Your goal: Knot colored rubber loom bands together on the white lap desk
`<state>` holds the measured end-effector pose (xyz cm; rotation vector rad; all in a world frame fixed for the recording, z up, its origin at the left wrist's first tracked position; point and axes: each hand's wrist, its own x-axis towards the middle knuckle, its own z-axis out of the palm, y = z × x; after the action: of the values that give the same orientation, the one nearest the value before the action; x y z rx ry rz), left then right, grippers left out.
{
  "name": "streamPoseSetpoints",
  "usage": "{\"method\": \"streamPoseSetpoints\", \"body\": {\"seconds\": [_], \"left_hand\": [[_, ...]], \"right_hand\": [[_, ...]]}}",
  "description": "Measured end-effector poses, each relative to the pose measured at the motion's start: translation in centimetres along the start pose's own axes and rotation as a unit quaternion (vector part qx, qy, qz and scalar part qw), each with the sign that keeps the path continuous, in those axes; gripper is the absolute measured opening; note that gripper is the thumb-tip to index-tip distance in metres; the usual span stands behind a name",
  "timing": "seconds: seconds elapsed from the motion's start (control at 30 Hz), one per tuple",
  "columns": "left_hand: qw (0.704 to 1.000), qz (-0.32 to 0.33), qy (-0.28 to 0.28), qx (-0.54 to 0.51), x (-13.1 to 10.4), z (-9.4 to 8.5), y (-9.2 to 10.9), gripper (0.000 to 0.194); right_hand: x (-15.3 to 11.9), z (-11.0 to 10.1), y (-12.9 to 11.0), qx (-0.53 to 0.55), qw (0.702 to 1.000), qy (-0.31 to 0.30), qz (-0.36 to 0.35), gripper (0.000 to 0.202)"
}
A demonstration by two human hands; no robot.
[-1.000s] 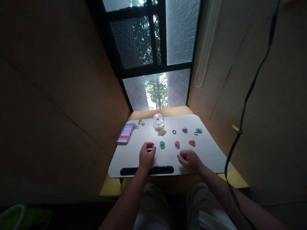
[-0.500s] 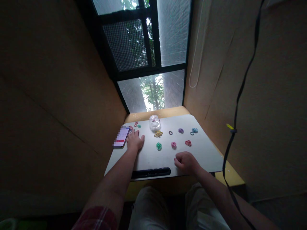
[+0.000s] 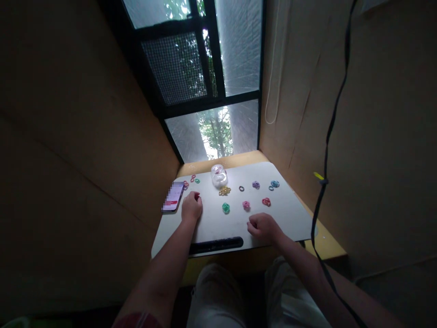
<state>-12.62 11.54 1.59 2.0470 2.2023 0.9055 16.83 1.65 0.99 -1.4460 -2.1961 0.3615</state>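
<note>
Small coloured bands, which look like hair ties, lie in heaps on the white board. My left hand (image 3: 192, 206) rests at the left with its fingers curled in, beside the phone (image 3: 173, 197) and near the loose red bands (image 3: 193, 178), the pink bands (image 3: 185, 185) and a green band (image 3: 197, 181). What its fingers hold, if anything, is hidden. My right hand (image 3: 262, 226) is closed near the front edge, its contents hidden too. Ahead of it sit a pink heap (image 3: 246, 205) and a red heap (image 3: 266, 202). A green heap (image 3: 226, 208) lies between the hands.
A clear plastic jar (image 3: 219, 176) stands at the back, behind yellow bands (image 3: 224, 191). Further right are a dark band (image 3: 241, 188), purple bands (image 3: 256, 184) and blue bands (image 3: 275, 184). A black strip (image 3: 216, 245) runs along the white board's (image 3: 288, 223) front. A dark cord (image 3: 329, 127) hangs at right.
My left hand has drawn back toward me from the bands at the upper left, and its spread fingers have curled in. My right hand stays closed in about the same place.
</note>
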Motion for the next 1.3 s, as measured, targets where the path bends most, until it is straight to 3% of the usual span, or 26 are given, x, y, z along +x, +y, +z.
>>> {"method": "streamPoseSetpoints", "body": {"seconds": [0.2,0.37,0.53,0.9,1.07,1.17,1.3], "left_hand": [[0.996,0.023,0.001,-0.088,-3.4,-0.5,0.3,0.020],[0.999,0.004,0.019,-0.051,-5.5,-1.0,0.7,0.028],[0.999,0.014,-0.025,-0.015,-6.9,-1.5,1.2,0.018],[0.998,-0.003,-0.055,-0.003,-8.4,-2.1,1.9,0.017],[0.998,-0.019,-0.055,0.037,-8.9,-2.4,2.5,0.017],[0.996,-0.023,-0.081,-0.013,-9.3,-2.4,3.1,0.018],[0.977,-0.015,-0.114,-0.182,-10.0,-1.8,5.3,0.019]], "right_hand": [[-0.1,0.3,0.1,-0.021,1.000,0.006,0.004,0.031],[-0.1,0.4,0.1,-0.035,0.999,0.008,0.000,0.030],[-0.1,0.1,-0.2,-0.054,0.998,0.001,0.007,0.029],[0.8,-0.2,-2.2,-0.136,0.988,-0.067,0.031,0.025],[0.5,-0.1,-2.8,-0.154,0.986,-0.043,0.045,0.028],[0.1,-0.1,-2.8,-0.152,0.987,-0.031,0.037,0.028],[-0.1,-0.2,-2.6,-0.124,0.992,-0.017,0.033,0.027]]}}
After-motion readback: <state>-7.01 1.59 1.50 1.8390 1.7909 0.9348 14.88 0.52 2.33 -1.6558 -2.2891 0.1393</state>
